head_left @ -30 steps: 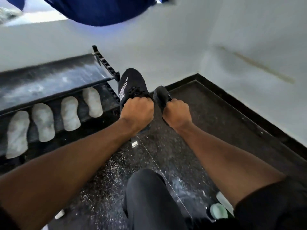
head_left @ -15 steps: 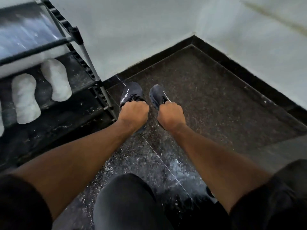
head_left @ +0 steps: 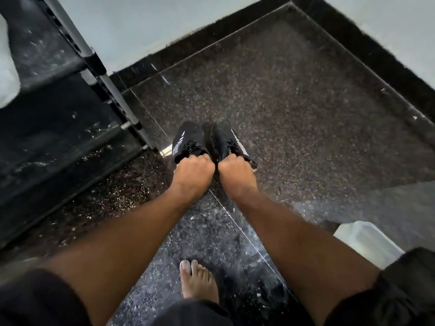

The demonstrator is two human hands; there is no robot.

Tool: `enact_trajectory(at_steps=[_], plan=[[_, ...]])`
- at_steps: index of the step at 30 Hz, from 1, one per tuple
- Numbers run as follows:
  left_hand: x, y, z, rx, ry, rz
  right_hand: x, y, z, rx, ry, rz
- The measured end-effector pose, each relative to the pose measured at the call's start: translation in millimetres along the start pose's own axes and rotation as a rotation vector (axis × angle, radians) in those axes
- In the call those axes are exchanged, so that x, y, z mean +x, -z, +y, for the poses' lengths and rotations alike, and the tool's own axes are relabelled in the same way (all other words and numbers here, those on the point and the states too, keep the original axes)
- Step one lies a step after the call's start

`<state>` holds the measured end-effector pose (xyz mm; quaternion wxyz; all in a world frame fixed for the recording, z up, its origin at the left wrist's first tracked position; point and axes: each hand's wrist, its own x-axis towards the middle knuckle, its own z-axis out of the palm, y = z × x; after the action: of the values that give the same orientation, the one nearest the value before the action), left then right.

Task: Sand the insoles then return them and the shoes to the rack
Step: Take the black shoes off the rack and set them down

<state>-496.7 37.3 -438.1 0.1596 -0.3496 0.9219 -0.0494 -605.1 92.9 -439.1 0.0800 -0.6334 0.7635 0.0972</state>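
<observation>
Two black sneakers are held out over the dark speckled floor [head_left: 294, 95], one in each hand. The left hand [head_left: 194, 169] is curled into a fist round the heel opening of the left sneaker [head_left: 188, 140], whose toe points away from the person and whose outer side bears white lettering. The right hand [head_left: 235, 171] is likewise curled tight round the heel opening of the right sneaker [head_left: 229, 141], also marked with white lettering along its outer side. The two shoes are held side by side, toes forward, with their inner sides touching or very nearly so; whether their soles rest on the floor cannot be told. The knuckles of the two hands are set just beside each other.

To the left, the black shoe rack [head_left: 58, 109] is seen, with its grey upright post [head_left: 110, 90] standing near the left sneaker. Its dark shelves are dusted with pale specks. At the far left edge, part of a white insole [head_left: 7, 74] is seen lying on an upper shelf, cut off by the frame.

A bare foot [head_left: 197, 281] is planted on the floor between the forearms, near the bottom of the view, and the floor around it is strewn with pale dust. A white container [head_left: 367, 241] is partly seen behind the right forearm. The pale walls [head_left: 141, 27] meet the floor at a black skirting in the corner beyond.
</observation>
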Motion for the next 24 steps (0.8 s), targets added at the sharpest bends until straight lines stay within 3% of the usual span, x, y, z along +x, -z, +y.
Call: enact_trajectory(at_steps=[6,10,14,24], plan=[[-11,-51,15,-0.167,0.094,-0.100,-7,-46,-22,0.095,-0.043,-0.104],[-18,-56,25,-0.335,0.192,-0.172,-12,-60,-27,0.200,-0.070,-0.202],[-17,-54,22,-0.426,0.230,-0.182,-23,-64,-28,0.184,-0.098,-0.193],[-54,9,-30,-0.597,0.424,0.023,11,9,-49,0.074,0.037,0.244]])
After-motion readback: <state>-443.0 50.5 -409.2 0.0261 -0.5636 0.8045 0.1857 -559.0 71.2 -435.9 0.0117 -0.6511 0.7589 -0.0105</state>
